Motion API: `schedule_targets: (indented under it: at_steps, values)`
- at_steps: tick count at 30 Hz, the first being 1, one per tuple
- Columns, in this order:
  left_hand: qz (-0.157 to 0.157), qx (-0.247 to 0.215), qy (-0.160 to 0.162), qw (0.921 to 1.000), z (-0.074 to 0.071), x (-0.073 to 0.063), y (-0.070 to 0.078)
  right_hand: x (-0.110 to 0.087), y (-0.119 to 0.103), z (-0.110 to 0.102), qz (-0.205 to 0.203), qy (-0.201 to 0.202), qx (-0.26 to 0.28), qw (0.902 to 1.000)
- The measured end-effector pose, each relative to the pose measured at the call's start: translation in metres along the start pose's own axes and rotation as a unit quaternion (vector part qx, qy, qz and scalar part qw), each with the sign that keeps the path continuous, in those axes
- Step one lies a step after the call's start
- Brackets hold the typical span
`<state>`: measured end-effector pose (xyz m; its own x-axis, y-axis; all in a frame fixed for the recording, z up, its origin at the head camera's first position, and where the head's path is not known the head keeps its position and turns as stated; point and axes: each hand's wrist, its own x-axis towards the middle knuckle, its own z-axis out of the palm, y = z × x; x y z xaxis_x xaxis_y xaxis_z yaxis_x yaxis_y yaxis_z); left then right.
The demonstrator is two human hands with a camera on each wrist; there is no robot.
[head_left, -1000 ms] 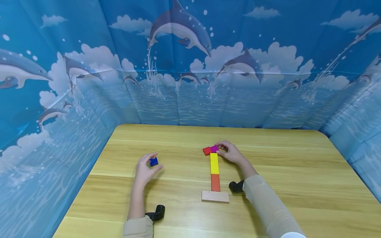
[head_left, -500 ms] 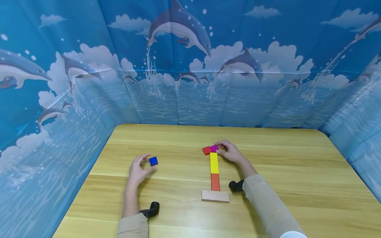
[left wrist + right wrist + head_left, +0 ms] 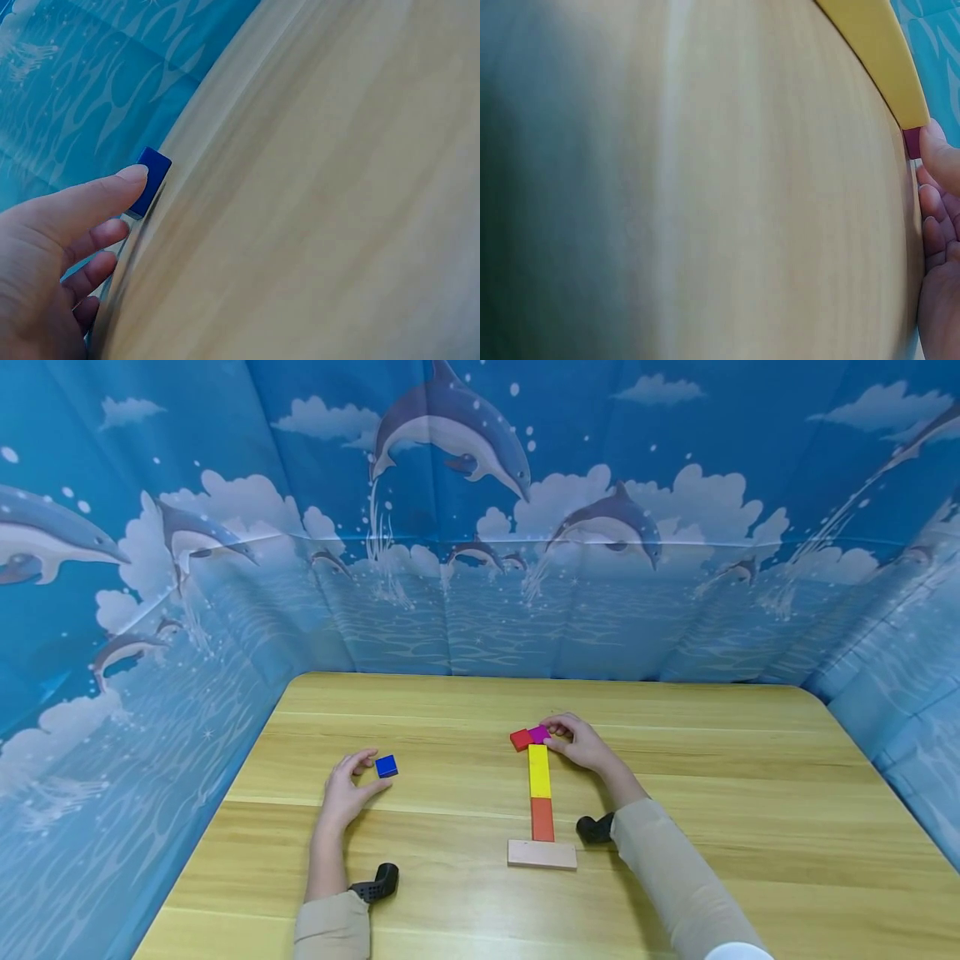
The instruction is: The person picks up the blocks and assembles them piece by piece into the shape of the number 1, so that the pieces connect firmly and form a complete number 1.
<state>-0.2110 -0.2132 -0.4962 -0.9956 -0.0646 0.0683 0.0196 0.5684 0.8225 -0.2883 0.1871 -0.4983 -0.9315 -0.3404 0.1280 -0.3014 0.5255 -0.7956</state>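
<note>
A small blue block (image 3: 386,767) sits alone on the table's left half. My left hand (image 3: 349,791) is beside it, thumb and fingers spread apart, with a gap to the block in the head view. In the left wrist view the thumb overlaps the blue block (image 3: 154,180). My right hand (image 3: 582,746) pinches a purple block (image 3: 538,735) between thumb and index finger. Touching its left side is a red block (image 3: 521,740). Below the purple one lies a long yellow block (image 3: 538,771), then an orange-red block (image 3: 542,820), and across the bottom a pale wooden block (image 3: 542,855).
All the blocks lie on a wood-grain table (image 3: 720,752). A blue curtain (image 3: 480,610) printed with dolphins hangs behind the table and along its sides. Black wrist devices (image 3: 596,829) stick out from both sleeves.
My left hand has drawn back to the left from the blue block, leaving it on the table. The right hand and the row of blocks have stayed in place.
</note>
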Motion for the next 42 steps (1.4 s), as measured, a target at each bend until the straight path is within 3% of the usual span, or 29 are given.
schedule_targets:
  at_steps: [10, 18, 21, 26, 28, 35, 42]
  values:
    - [0.012, 0.019, 0.002, 0.9997, 0.001, -0.001, -0.001, 0.000, -0.004, 0.002, 0.001, 0.006, 0.008, 1.0000]
    - [0.020, 0.030, 0.011, 0.9993, 0.002, 0.000, -0.004, -0.013, -0.044, -0.006, -0.006, 0.002, 0.013, 0.9999]
    - [0.020, 0.030, 0.014, 0.9993, 0.003, -0.001, -0.004, -0.010, -0.034, -0.004, -0.014, 0.006, 0.009, 0.9998]
    - [0.059, 0.019, 0.046, 0.9970, 0.004, -0.004, -0.003, -0.001, -0.006, 0.002, 0.000, 0.009, -0.011, 0.9999]
    - [0.070, 0.019, 0.054, 0.9959, 0.004, -0.005, -0.002, -0.002, -0.007, 0.002, 0.001, 0.009, -0.008, 0.9999]
    - [0.024, 0.033, 0.036, 0.9985, 0.005, -0.001, -0.002, -0.013, -0.042, -0.005, -0.011, 0.006, 0.023, 0.9997]
    - [0.005, 0.037, 0.035, 0.9987, 0.004, -0.002, 0.000, -0.015, -0.046, -0.007, -0.009, 0.001, 0.017, 0.9998]
